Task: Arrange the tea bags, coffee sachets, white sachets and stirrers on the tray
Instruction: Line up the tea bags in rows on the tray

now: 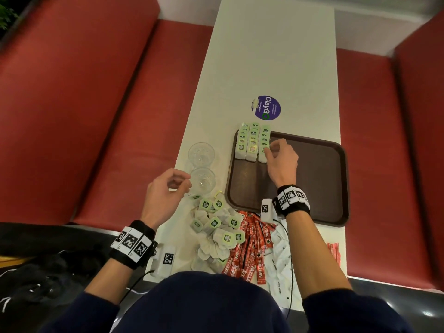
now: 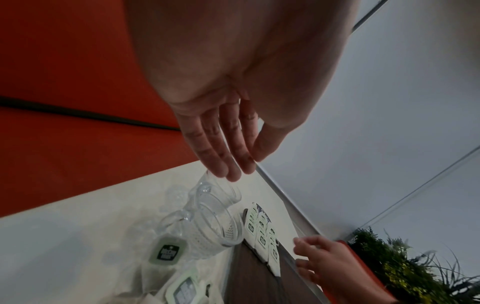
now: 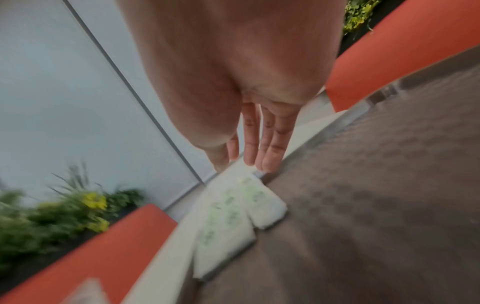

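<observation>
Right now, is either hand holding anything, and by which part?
Neither holds anything. The left hand hangs loosely curled beside the glasses. The right hand has straight fingers at the right-most row of tea bags; contact is unclear.

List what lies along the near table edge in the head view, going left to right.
Loose tea bags → coffee sachets → white sachets → stirrers.

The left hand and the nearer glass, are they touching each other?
Cannot tell. In the head view the left hand overlaps the nearer glass; in the left wrist view its fingertips meet a glass rim, but neither shows contact plainly.
</observation>
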`<act>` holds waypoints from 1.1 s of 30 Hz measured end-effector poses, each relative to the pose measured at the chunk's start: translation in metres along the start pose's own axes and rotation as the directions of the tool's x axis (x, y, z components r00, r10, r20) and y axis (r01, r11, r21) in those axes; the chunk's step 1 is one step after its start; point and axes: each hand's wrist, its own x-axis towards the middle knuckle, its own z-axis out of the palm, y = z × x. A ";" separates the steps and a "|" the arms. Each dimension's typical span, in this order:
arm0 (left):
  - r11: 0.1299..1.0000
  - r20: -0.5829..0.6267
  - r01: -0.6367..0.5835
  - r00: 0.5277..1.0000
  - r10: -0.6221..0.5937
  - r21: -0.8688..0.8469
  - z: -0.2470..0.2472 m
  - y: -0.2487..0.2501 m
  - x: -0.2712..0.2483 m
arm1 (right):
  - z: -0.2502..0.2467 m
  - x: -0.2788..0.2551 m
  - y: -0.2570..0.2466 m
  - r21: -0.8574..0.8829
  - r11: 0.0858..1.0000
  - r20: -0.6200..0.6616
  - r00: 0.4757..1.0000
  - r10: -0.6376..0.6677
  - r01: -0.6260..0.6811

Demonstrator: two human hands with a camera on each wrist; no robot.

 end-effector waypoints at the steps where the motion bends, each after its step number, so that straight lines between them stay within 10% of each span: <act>1: 1.000 0.018 -0.006 1.000 0.006 0.013 -0.003 -0.002 -0.002 | -0.006 -0.016 -0.011 0.065 0.997 0.003 0.999 -0.032 0.032; 10: 0.926 0.404 -0.188 0.914 0.042 0.328 -0.005 -0.067 -0.030 | 0.022 -0.157 -0.024 -0.103 0.953 0.562 0.807 -0.180 0.285; 25: 0.911 0.352 -0.235 0.930 0.109 0.338 0.032 -0.108 -0.046 | 0.065 -0.200 -0.028 -0.277 0.859 0.539 0.809 -0.233 0.431; 33: 0.977 0.273 -0.061 0.962 0.002 0.206 0.037 -0.109 -0.046 | 0.054 -0.200 -0.026 -0.131 0.939 0.524 0.827 -0.206 0.317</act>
